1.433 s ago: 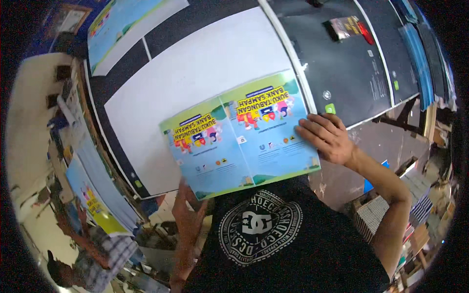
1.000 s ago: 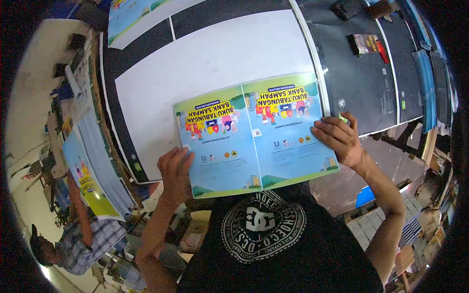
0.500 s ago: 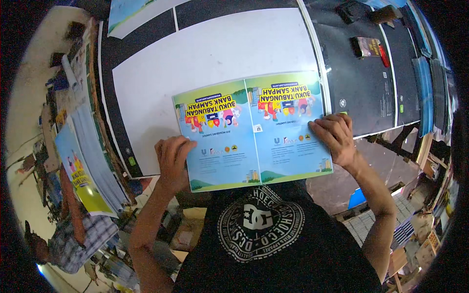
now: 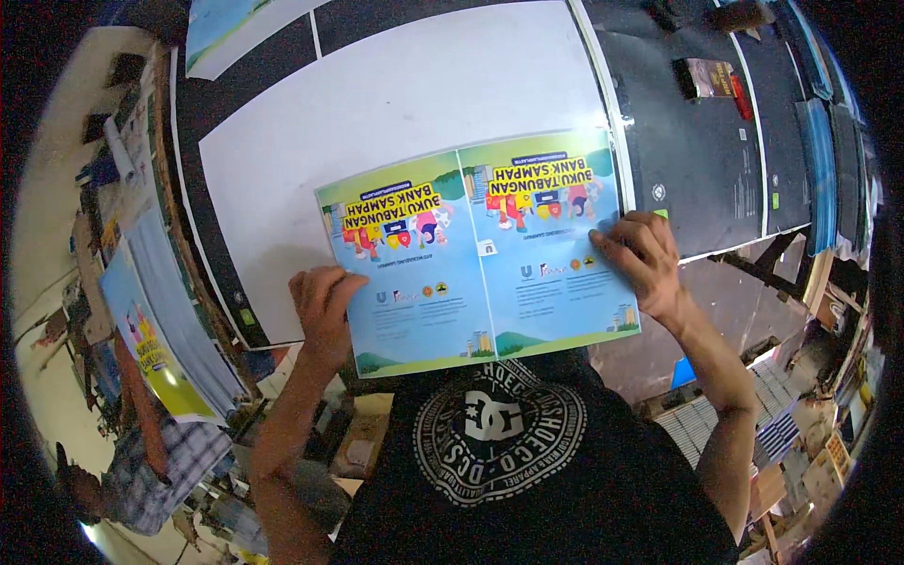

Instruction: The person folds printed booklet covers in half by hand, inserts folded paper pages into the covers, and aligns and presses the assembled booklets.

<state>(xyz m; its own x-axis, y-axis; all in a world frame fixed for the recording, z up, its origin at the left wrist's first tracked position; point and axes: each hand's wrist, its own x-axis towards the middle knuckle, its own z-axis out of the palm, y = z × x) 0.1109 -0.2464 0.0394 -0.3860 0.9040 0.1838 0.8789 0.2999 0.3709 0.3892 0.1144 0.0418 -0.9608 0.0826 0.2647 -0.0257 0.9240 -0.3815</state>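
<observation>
Printed sheet (image 4: 480, 250), blue and green with cartoon figures, two panels side by side, lies flat on a large white sheet (image 4: 395, 104) over the dark worktop (image 4: 697, 160). Its near edge overhangs toward the person's black shirt (image 4: 527, 471).

Left hand (image 4: 325, 306): fingers spread, palm down, pressing the sheet's left near edge; nothing gripped.

Right hand (image 4: 640, 259): fingers spread, tips flat on the right panel's edge.

Small dark packet (image 4: 708, 77) sits well apart on the worktop. Stacked blue prints (image 4: 160, 311) lie far left.
</observation>
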